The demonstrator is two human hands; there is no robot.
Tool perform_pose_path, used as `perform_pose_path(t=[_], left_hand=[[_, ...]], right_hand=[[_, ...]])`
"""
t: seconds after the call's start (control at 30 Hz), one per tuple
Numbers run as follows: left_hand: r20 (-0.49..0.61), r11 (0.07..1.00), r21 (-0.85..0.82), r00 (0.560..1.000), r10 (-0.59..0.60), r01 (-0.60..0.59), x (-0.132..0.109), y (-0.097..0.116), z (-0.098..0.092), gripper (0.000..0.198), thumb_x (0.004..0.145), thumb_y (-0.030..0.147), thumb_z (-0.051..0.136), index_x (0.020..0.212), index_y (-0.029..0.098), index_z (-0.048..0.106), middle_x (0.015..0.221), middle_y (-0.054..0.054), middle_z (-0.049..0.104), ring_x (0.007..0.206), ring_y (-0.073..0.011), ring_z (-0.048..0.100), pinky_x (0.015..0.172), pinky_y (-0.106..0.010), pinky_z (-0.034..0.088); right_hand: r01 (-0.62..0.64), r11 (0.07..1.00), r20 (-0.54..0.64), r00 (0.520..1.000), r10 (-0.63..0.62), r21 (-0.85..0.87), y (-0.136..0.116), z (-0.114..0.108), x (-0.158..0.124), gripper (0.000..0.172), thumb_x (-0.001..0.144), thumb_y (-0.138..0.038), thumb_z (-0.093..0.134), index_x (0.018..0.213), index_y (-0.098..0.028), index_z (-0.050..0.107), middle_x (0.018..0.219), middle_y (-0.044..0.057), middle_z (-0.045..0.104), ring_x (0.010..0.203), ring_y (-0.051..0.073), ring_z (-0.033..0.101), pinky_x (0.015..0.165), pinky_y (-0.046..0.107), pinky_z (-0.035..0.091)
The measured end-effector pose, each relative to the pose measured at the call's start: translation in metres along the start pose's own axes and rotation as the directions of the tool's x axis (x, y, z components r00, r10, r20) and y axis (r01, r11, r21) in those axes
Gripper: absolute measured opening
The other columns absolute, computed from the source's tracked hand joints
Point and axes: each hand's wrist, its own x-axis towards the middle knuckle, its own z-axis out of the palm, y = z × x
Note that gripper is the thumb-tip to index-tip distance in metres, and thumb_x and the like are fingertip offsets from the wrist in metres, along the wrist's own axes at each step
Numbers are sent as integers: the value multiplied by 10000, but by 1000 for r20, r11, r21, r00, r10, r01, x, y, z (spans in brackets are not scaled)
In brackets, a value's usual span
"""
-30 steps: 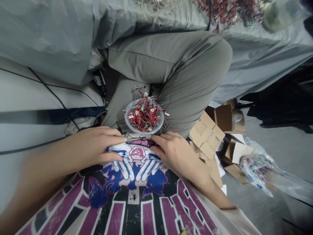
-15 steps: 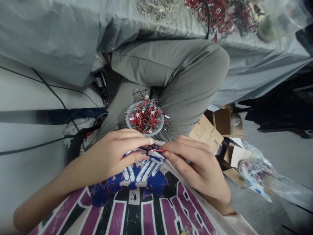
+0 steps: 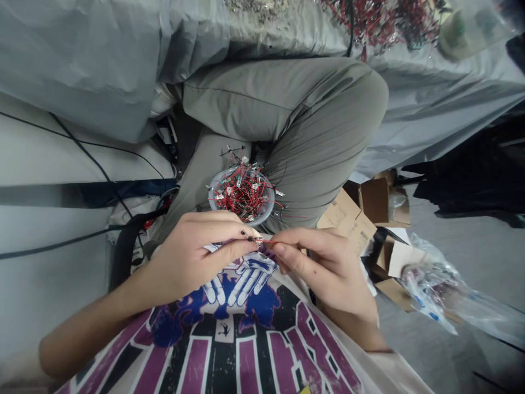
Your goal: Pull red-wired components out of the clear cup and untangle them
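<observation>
Grey cloth trousers (image 3: 287, 104) form the backdrop as a left hand (image 3: 197, 254) and right hand (image 3: 324, 268) pinch a thin red wire lead (image 3: 268, 241) between their fingertips, just below a clear round plastic bowl (image 3: 211, 192) heaped with tangled red leads (image 3: 244, 194).

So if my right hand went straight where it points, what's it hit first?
The right hand meets the short red wire at its fingertips first, then your left hand, though depth is unclear.
</observation>
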Motion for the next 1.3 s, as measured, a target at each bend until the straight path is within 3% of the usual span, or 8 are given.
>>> perform_pose_path(t=[0.23,0.43,0.63,0.8,1.03,1.2,1.3], left_hand=[[-27,1000,20,999,-22,22,-3,-4,2,250,1056,216,659,833,143,744,881,-36,790,803,-112,738,703,-222,537],[-27,1000,19,1000,-15,16,-2,-4,4,292,1050,204,659,776,128,726,801,-26,757,737,-100,704,671,-208,512],[-52,998,55,999,11,-8,-1,-4,5,168,1026,166,689,867,152,740,820,23,761,758,-61,699,719,-140,506],[-51,997,82,999,2,2,-2,-3,4,188,1034,186,679,862,153,746,803,13,757,735,-78,696,691,-178,510],[8,997,68,999,-31,31,-1,-2,1,201,1050,189,647,873,176,741,846,13,750,826,-95,730,732,-202,529],[22,998,48,999,-34,33,-2,-5,3,128,1034,128,653,1002,195,757,944,30,785,892,-70,743,818,-166,543],[13,997,71,999,-43,42,-2,-7,3,151,1035,129,648,949,187,758,898,29,775,860,-74,737,790,-172,542]], right_hand=[[-17,1000,119,993,16,4,-1,3,3,185,1082,-250,626,1025,-168,782,684,-25,738,600,95,669,604,230,509],[3,998,99,995,-9,57,-1,8,5,180,1077,-240,638,990,-154,771,664,-31,717,589,80,644,594,213,494],[-1,988,59,998,-8,153,6,16,4,177,1069,-248,654,939,-161,737,665,-48,674,578,61,599,582,193,479],[14,995,102,994,-25,103,2,10,5,172,1062,-227,656,958,-144,764,663,-43,660,568,58,563,560,195,451],[14,996,39,999,-18,85,3,2,6,171,1055,-229,669,954,-153,784,737,-9,728,623,81,610,595,211,477],[64,994,111,991,-74,90,6,1,7,160,1047,-213,674,966,-137,789,757,12,753,635,91,649,597,218,489],[54,992,90,994,-64,113,5,2,6,157,1041,-211,683,956,-132,788,743,6,742,619,82,632,578,210,474]])
